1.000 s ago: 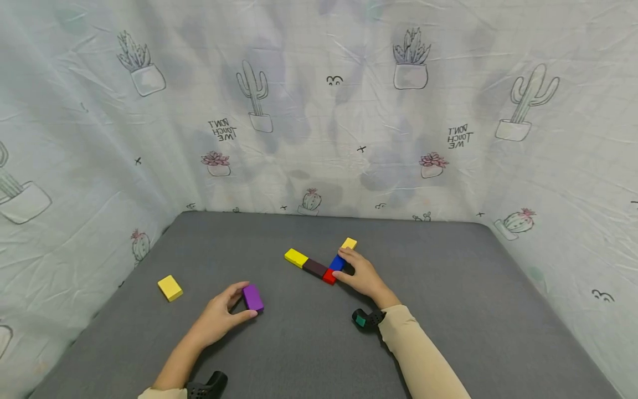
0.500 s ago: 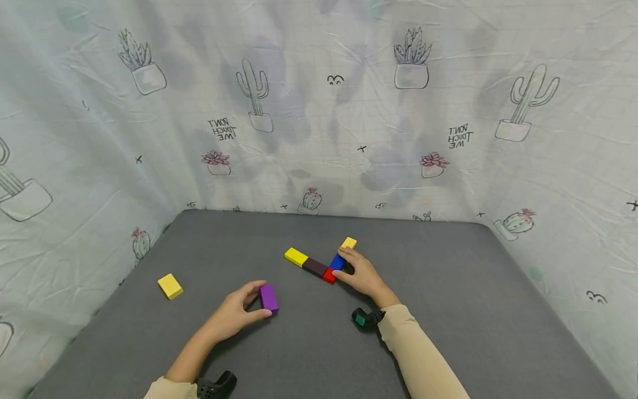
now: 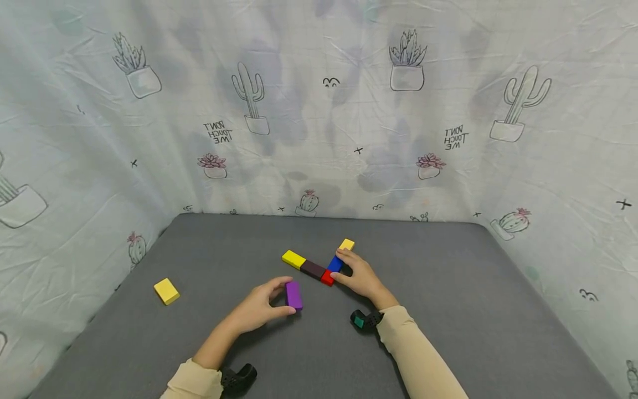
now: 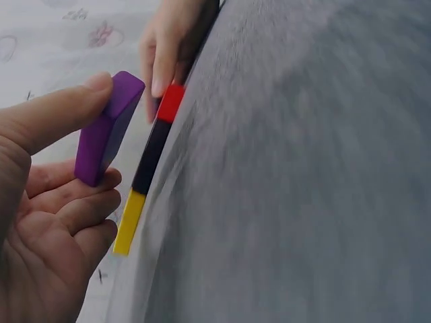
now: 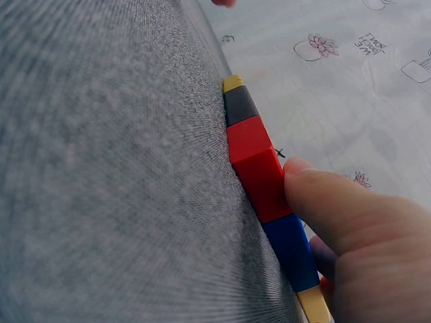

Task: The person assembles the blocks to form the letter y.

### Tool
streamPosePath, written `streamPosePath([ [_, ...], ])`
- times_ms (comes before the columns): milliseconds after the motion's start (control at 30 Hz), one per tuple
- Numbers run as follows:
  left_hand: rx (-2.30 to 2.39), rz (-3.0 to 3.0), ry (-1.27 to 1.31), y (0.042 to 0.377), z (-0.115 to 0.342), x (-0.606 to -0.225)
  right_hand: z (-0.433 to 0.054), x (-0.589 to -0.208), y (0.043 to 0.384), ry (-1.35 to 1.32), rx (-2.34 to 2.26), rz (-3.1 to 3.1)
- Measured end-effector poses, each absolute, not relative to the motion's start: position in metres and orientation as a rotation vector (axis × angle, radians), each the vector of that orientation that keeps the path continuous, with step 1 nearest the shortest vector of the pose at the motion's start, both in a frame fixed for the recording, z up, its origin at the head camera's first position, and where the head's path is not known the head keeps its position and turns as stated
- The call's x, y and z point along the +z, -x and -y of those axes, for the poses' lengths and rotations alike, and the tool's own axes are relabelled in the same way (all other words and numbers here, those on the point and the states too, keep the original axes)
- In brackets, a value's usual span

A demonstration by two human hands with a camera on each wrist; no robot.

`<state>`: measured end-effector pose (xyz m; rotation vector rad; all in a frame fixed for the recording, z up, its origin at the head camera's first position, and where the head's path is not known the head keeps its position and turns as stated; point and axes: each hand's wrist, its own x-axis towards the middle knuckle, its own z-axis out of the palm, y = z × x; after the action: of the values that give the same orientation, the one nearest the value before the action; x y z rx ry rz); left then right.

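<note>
Blocks are laid end to end on the grey table (image 3: 448, 310) in an angled line: yellow block (image 3: 294, 259), dark brown block (image 3: 313, 269), red block (image 3: 327, 277) at the corner, then blue block (image 3: 335, 264) and a second yellow block (image 3: 346, 244) running away toward the cactus-print cloth (image 3: 319, 111); five pieces are judged placed so far.

Right hand (image 3: 360, 276) is rested on the line at the corner, fingers laid against the blue and red pieces and lightly bent, apparently to steady them; nothing is gripped by it; in the right wrist view the thumb (image 5: 337, 202) is seen pressed at the red/blue joint.

Purple block (image 3: 293, 295) is pinched between thumb and fingers of the left hand (image 3: 261, 306), held on edge just short of the red corner, not yet touching the line; in the left wrist view the purple piece (image 4: 108, 128) is seen raised beside the row; whether it rests on the table cannot be told.

Left to do, as judged: the purple piece is to be set against the line, probably near the red corner; a spare yellow block (image 3: 166, 291) is lying well apart at the left, untouched, likely also to be added.
</note>
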<state>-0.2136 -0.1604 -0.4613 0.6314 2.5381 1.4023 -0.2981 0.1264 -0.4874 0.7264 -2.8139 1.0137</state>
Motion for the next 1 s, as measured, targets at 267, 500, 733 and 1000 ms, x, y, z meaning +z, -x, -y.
streamPosePath([
  [267,1.342,-2.517,-0.72,0.225,0.134,-0.466,-0.125,-0.488,0.298,-0.71,1.003,2.803],
  [500,1.318,-2.487,-0.752,0.229,0.119,-0.47,-0.125,-0.488,0.298,-0.707,1.034,2.803],
  [733,1.21,-2.558,-0.773,0.232,0.112,-0.476,-0.125,-0.489,0.298,-0.712,1.035,2.805],
  [1000,1.124,-2.624,-0.789,0.231,0.109,-0.472,-0.125,-0.487,0.297,-0.698,1.034,2.81],
])
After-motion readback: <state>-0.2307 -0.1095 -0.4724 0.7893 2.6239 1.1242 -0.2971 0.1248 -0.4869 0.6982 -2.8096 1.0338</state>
